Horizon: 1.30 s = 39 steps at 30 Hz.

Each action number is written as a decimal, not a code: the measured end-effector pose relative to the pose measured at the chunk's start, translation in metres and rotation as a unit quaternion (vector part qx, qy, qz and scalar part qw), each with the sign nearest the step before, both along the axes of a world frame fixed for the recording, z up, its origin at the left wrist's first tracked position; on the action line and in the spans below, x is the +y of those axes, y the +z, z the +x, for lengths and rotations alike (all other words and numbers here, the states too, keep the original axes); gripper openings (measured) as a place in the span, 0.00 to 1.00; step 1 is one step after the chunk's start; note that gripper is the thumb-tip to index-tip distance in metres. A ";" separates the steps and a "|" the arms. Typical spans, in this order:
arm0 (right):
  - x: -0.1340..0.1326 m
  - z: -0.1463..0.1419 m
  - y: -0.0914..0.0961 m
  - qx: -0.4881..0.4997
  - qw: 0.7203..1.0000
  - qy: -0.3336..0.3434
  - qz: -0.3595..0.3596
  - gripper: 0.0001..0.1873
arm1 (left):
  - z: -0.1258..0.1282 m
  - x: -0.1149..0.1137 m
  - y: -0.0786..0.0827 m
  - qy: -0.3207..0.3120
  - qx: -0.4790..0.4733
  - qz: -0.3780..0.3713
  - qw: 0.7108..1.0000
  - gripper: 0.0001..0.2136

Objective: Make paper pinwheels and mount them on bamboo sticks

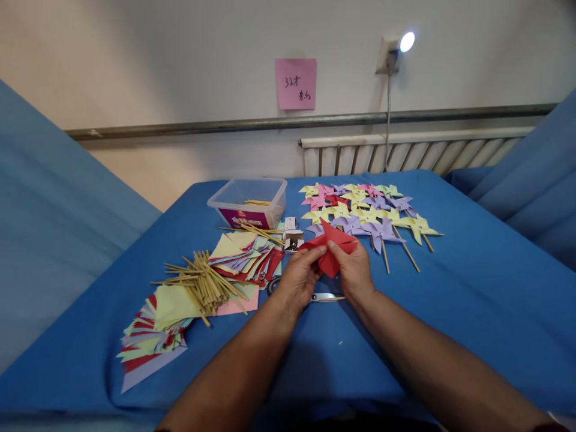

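Note:
A red paper pinwheel [332, 259] is held up over the middle of the table, its corners folded in toward the centre. My left hand [302, 273] pinches it from the left, thumb near the middle. On the other side my right hand [354, 267] grips it, thumb also close to the centre. Whether a pin is in it I cannot tell. Scissors [326, 297] lie on the cloth beneath my hands, partly covered by the left one. Just beyond the left hand stands a small open box [294, 240] with dark little pieces inside.
Several finished pinwheels [353, 225] on sticks lie at the back right. To the left are a heap of wooden sticks [204, 285], stacked coloured paper [247, 255] and a fanned paper pile [155, 330]. A clear plastic tub [247, 192] holding sticks stands behind them on the blue cloth [450, 312].

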State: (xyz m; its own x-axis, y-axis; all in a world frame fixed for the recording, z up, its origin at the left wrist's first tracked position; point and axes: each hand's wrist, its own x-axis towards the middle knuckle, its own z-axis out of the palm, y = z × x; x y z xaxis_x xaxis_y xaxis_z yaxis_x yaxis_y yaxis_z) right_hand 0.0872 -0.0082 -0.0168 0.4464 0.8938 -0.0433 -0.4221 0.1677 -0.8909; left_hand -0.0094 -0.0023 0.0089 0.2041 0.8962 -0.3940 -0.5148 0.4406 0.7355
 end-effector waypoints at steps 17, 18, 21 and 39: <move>-0.010 0.008 0.003 -0.123 0.982 0.102 0.103 0.26 | -0.020 0.017 0.012 0.093 -0.015 0.018 0.995 0.12; -0.011 0.009 0.002 -0.148 0.974 0.121 0.117 0.25 | -0.022 0.018 0.014 0.094 -0.024 0.017 0.995 0.13; -0.011 0.012 0.000 -0.235 0.948 0.159 0.143 0.20 | -0.024 0.019 0.017 0.086 -0.037 0.012 0.996 0.13; -0.006 0.019 0.005 -0.255 0.944 0.181 0.109 0.09 | -0.020 0.014 0.012 0.052 0.011 0.042 0.998 0.10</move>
